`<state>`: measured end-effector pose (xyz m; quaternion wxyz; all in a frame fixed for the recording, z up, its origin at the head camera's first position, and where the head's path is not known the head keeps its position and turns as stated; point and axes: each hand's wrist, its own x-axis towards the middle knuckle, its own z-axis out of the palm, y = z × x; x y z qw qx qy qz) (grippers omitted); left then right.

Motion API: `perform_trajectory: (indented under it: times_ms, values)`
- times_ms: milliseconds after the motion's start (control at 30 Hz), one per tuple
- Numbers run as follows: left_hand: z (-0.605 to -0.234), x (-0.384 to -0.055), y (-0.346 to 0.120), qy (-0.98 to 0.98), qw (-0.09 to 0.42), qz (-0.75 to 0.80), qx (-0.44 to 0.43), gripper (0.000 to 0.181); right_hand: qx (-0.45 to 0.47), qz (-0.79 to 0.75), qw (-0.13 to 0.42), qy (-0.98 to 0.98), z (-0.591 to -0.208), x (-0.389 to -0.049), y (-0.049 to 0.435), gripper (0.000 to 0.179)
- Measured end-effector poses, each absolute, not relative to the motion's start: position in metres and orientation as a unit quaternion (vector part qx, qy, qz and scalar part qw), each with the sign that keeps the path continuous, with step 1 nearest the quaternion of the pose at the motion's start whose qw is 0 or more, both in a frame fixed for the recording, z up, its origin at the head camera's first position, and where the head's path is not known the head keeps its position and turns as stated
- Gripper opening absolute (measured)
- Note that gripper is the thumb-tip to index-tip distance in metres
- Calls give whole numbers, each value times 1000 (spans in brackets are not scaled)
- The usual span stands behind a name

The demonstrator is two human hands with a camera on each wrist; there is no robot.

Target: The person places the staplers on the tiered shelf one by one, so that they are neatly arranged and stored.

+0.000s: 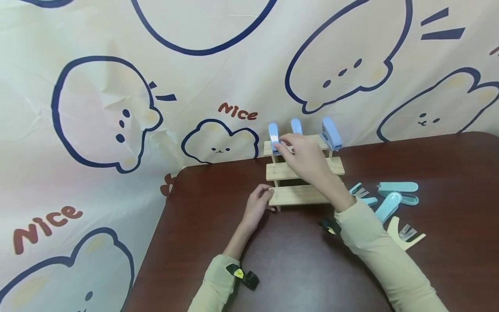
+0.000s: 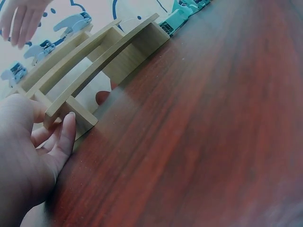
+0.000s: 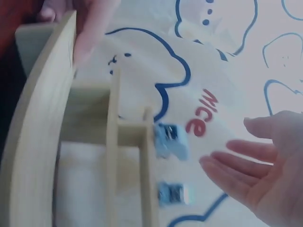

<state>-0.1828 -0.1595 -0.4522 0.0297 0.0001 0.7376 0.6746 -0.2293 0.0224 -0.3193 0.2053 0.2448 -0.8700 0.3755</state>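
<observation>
The left grip (image 1: 257,203) pinches a wooden rack (image 1: 298,196)'s low step on the tabletop (image 1: 304,255). Blue staplers (image 1: 331,134) sit up top; green staplers (image 1: 397,187) lie by the right sleeve (image 1: 390,264). The right grip (image 1: 307,158) blocks part of the rack. Wrist views show it wide, off the blue staplers; the head view hides this gap.

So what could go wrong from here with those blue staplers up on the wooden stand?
The right hand hovers near the leftmost blue stapler on the narrow top tier; a brush might tip it off. The left hand grips the bottom tier, so a tug could shift the whole wooden stand.
</observation>
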Motion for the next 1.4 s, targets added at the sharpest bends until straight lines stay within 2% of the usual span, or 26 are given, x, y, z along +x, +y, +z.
perform_trajectory:
  times_ms: [167,500,600,867,1067,1200,1267,1400]
  values:
    - [-455,-184,-160,743,28,668,0,29,276,371,224,-858,-317,-226,52,24]
    - [-453,-183,-161,743,26,669,2,30,258,336,197,-884,-323,-225,106,20]
    - [-453,-183,-160,744,26,668,1,30,262,318,166,-896,-329,-225,119,21]
    - [-455,-185,-160,743,25,669,-3,27,271,297,34,-915,-344,-241,147,24]
    - [-455,-185,-160,745,25,667,-5,27,267,297,1,-917,-344,-244,153,28]
    - [-455,-185,-160,744,23,667,-3,28,269,294,-13,-917,-342,-245,156,22]
    - [-455,-186,-160,743,23,669,-2,27,269,291,-33,-918,-342,-246,159,19]
    - [-455,-185,-161,743,24,668,2,28,264,294,-108,-912,-343,-247,166,13]
